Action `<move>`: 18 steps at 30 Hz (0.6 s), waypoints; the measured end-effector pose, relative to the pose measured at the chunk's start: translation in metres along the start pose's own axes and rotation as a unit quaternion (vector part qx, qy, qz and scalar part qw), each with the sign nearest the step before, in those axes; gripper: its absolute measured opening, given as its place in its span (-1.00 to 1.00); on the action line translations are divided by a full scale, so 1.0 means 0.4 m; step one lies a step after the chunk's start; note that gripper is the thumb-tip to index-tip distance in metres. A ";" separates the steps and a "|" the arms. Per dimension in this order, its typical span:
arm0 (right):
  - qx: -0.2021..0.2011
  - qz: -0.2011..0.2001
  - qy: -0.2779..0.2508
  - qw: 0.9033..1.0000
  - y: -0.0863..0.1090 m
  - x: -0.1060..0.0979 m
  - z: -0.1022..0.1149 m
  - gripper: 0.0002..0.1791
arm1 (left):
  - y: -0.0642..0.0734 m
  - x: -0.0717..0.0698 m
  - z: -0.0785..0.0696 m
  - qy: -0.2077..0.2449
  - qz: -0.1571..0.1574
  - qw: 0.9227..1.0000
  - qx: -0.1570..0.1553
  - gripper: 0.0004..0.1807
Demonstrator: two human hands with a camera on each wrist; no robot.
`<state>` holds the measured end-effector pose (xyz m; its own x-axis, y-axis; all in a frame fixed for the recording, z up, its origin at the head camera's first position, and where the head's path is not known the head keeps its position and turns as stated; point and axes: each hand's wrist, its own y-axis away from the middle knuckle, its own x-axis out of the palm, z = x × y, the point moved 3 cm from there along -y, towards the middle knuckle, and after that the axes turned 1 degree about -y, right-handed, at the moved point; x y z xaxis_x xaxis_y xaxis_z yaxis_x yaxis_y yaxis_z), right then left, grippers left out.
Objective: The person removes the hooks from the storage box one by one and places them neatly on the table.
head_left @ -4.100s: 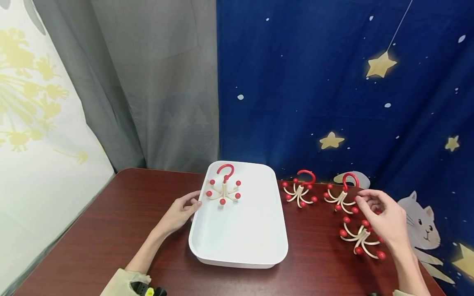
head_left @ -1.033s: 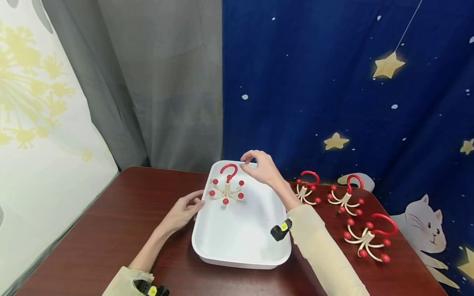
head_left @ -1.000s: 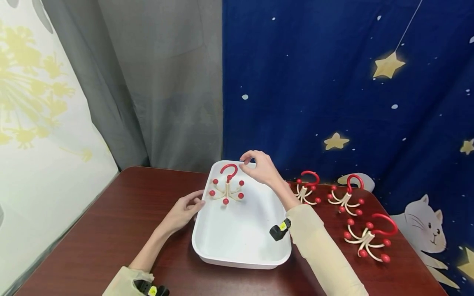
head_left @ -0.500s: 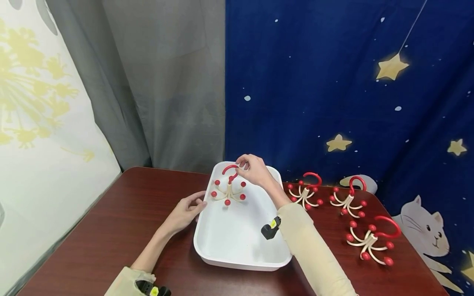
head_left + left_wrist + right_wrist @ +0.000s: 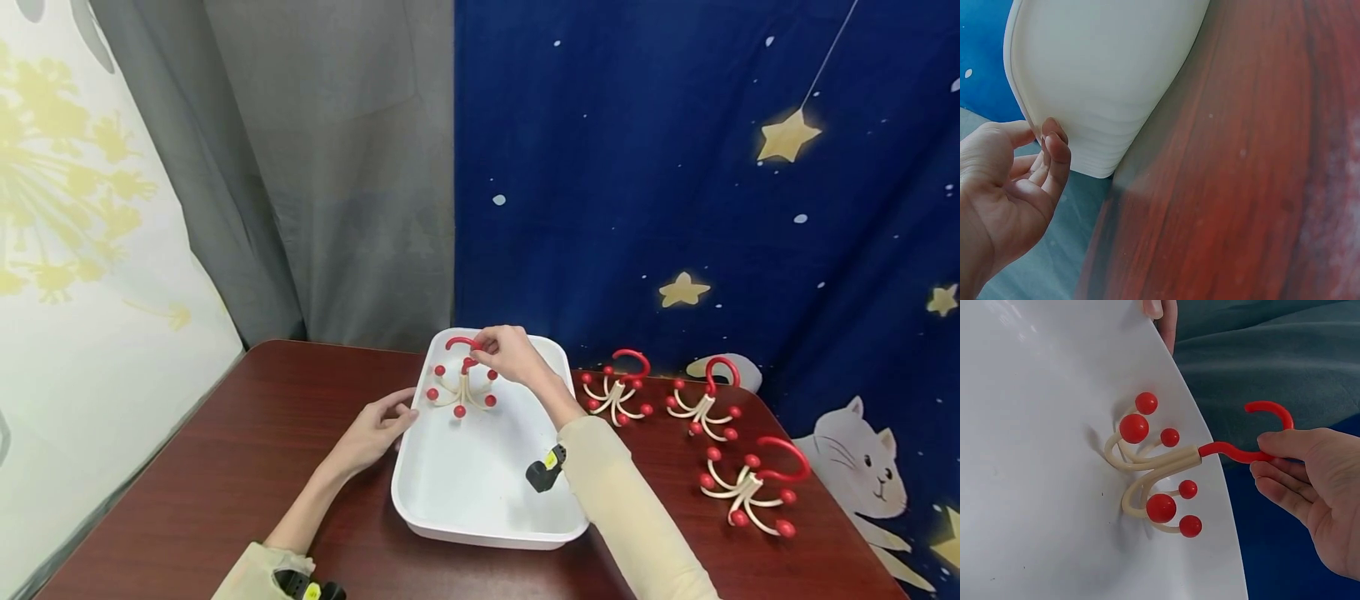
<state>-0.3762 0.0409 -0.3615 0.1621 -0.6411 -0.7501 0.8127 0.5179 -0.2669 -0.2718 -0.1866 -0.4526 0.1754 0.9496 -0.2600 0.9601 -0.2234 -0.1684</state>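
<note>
A white tray (image 5: pixel 491 475) stands on the table, and inside it near the far left corner is a rotating multi-arm hanger hook (image 5: pixel 463 386). It has cream curved arms tipped with red balls and a red hook on top. My right hand (image 5: pixel 508 352) pinches that red hook (image 5: pixel 1229 450) between thumb and fingers, as the right wrist view shows. The hanger's stem rises upright, its arms at the tray floor. At the tray's left rim, my left hand (image 5: pixel 372 432) grips the edge; the left wrist view has its thumb and fingers (image 5: pixel 1057 159) on either side of the rim.
Three more hanger hooks of the same kind lie right of the tray: one hanger (image 5: pixel 617 392) nearest it, another hanger (image 5: pixel 703 404) beside that, and a third hanger (image 5: pixel 746 487) closer to the front. Curtains (image 5: pixel 360 183) hang behind the brown table (image 5: pixel 247 417).
My right hand has come from beside the hangers on the right, over the tray, then down and left onto the red hook, which it now pinches. My left hand stays at the rim.
</note>
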 end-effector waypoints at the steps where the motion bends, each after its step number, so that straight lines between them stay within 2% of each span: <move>1: 0.000 -0.002 0.000 1.000 0.001 -0.002 -0.001 -0.84 | -0.001 0.001 0.000 0.001 0.001 1.000 0.000 -0.42; 10: -0.002 -0.022 -0.013 1.000 0.025 -0.027 0.009 -0.85 | -0.001 0.000 -0.003 0.000 0.000 1.000 0.003 -0.42; 18: -0.015 -0.065 -0.028 0.997 0.052 -0.075 0.023 -0.83 | -0.005 0.000 0.000 0.003 0.002 1.000 0.010 -0.45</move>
<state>-0.3590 0.0657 -0.3392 0.0886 -0.7335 -0.6739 0.8114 0.4456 -0.3782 -0.2737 -0.1860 -0.4523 0.1806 0.9501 -0.2542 0.9546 -0.2316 -0.1872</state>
